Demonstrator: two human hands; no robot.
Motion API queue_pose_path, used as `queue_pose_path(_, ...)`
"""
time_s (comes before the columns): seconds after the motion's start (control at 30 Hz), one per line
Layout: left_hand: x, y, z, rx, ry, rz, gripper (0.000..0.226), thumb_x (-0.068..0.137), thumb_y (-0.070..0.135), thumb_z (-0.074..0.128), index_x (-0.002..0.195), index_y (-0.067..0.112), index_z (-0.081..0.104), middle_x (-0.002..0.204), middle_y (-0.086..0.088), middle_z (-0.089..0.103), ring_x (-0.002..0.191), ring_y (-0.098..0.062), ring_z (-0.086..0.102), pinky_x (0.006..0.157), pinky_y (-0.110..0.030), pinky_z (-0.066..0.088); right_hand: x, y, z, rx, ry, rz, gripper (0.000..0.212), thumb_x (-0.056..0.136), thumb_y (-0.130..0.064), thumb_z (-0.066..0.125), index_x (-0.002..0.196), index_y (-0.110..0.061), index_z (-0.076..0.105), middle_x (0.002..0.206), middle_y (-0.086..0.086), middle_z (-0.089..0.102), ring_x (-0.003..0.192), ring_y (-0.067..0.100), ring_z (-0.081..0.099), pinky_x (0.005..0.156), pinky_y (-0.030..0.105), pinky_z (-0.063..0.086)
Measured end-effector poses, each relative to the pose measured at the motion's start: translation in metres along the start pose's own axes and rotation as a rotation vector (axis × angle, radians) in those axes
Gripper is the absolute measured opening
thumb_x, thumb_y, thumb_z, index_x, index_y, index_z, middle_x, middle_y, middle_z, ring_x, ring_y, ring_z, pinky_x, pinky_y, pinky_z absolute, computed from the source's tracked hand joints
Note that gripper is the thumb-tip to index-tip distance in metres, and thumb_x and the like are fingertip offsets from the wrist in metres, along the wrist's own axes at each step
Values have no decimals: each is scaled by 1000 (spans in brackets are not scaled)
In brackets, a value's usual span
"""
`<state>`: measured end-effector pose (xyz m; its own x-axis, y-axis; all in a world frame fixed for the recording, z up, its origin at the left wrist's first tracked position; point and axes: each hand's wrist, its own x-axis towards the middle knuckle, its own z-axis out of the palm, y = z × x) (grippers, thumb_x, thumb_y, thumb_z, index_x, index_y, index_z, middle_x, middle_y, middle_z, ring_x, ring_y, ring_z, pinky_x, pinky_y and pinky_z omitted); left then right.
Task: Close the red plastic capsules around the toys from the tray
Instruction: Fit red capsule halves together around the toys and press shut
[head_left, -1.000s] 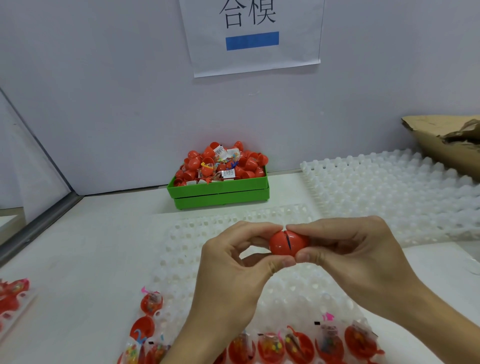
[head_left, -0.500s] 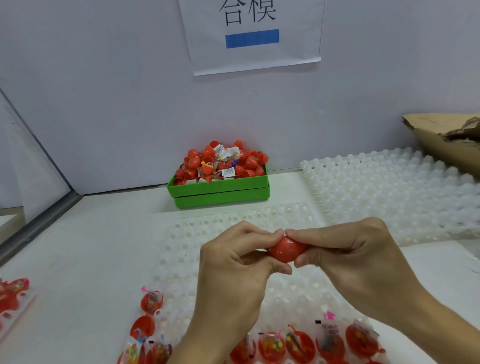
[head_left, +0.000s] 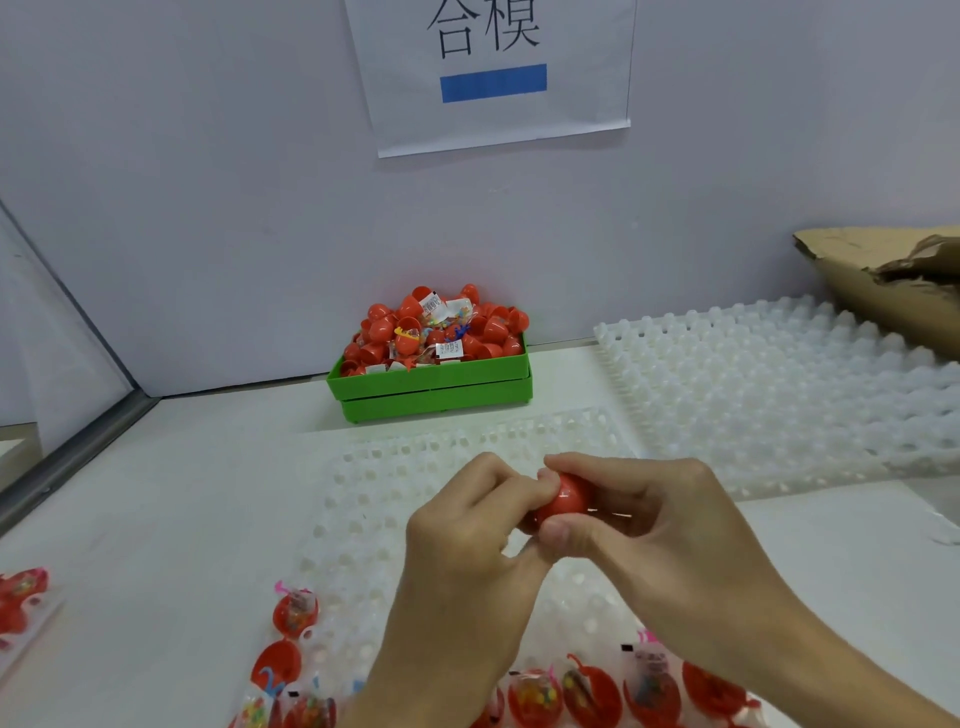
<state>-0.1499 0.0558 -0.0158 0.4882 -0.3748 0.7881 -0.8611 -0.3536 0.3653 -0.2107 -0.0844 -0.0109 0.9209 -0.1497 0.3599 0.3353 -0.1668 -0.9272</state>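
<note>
A red plastic capsule is held above the white dimpled tray, squeezed between both hands. My left hand pinches its left side with fingertips and thumb. My right hand grips its right side, thumb underneath. No gap between the capsule halves shows. Along the tray's near edge sit several open red capsule halves with bagged toys, and more lie at the tray's left.
A green bin heaped with red capsules stands against the back wall. A second white dimpled tray lies at the right, with torn cardboard behind it. More red capsules sit at the far left edge.
The capsule showed a dark gap between its halves a second ago; my hands have pressed together and the gap is gone. Both hands shifted slightly lower.
</note>
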Motion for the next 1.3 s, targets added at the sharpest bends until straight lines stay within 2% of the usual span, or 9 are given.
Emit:
queue_pose_path(0.13,4,1,-3,-95,-25,8,31,63,27,85,91,13,77,83,3,63,75,-5,61,67,-16,50,3,0,-3,130,17,132,31,77,3,74,100,-17,76,86,-1,78,87,12,75,77,18,57)
queue_pose_path(0.23,8,-2,-10,-509,-119,-341,46,56,44,87,99,37,74,108,8,65,110,-11,62,87,-21,54,4,-3,-5,278,0,101,30,69,-13,74,98,-15,78,93,7,78,91,21,75,80,23,58)
queue_pose_path(0.3,7,-4,-11,-720,-203,-504,60,55,51,88,111,40,70,120,10,66,121,-8,58,89,-21,54,4,-4,-6,377,-18,75,37,64,-24,75,100,-14,79,96,11,77,93,26,74,82,26,58)
queue_pose_path(0.4,5,-1,-5,-1007,-302,-627,72,54,54,90,118,29,70,111,-8,73,112,-24,67,88,-34,56,3,-1,-5,397,-86,5,45,68,-42,79,107,-19,76,99,12,77,98,28,73,84,26,57)
queue_pose_path(0.5,2,3,-1,-1030,-231,-638,64,55,54,90,109,23,76,100,-17,74,104,-31,70,85,-37,58,3,2,-2,347,-82,-34,46,72,-55,76,106,-24,77,100,10,77,99,27,73,88,28,56)
queue_pose_path(0.7,0,5,0,-972,-172,-646,34,68,16,79,100,25,79,93,-13,76,95,-29,73,79,-35,60,5,5,1,325,-85,-60,40,72,-55,74,102,-28,78,103,5,76,99,23,73,88,27,55)
queue_pose_path(0.93,3,3,0,-980,-214,-666,33,69,13,77,99,28,79,94,-16,75,98,-31,71,84,-36,58,6,9,-2,300,-29,-30,29,68,-27,73,97,-28,79,99,3,78,96,20,74,85,24,56)
queue_pose_path(1.2,9,-9,-6,-1195,-272,-826,41,72,17,74,113,11,72,113,-25,68,108,-33,67,84,-32,57,7,3,-11,233,-183,23,40,85,2,66,117,-21,73,113,3,74,110,18,69,89,18,52)
queue_pose_path(1.3,10,-12,-7,-1186,-229,-841,33,80,14,71,113,12,72,105,-23,71,101,-31,70,83,-32,57,9,4,-12,163,-75,34,46,84,16,62,113,-18,71,105,1,77,103,16,72,87,19,54)
